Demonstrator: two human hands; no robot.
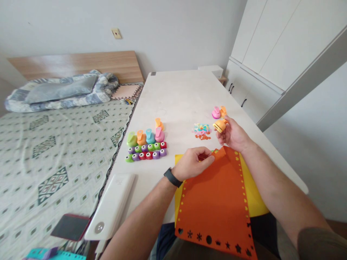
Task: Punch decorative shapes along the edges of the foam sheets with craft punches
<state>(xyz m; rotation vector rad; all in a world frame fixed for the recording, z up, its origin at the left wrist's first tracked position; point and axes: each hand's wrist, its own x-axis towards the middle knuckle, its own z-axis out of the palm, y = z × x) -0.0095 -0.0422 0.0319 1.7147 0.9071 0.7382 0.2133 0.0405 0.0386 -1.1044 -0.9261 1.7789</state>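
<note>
My left hand (pixel 195 161) pinches the far edge of an orange sheet of paper (pixel 214 202), which has shaped holes punched along its sides and near edge. That sheet lies over a yellow sheet (pixel 253 191) and hangs past the table's front edge. In my right hand (pixel 233 134) is an orange craft punch (pixel 220 125), held just above the table beyond the paper. Left of it lies a pile of small punched paper shapes (pixel 202 131) in blue, pink and orange. Behind the held punch stand a pink punch (pixel 216 112) and another orange punch (pixel 223 111).
Several larger punches (pixel 150 136) and rows of small ones (pixel 149 155) stand on the table's left side. A long white device (pixel 112 206) lies at the near left edge. Left of the table is a bed (pixel 73 144) with a dark tablet-like object (pixel 71 226).
</note>
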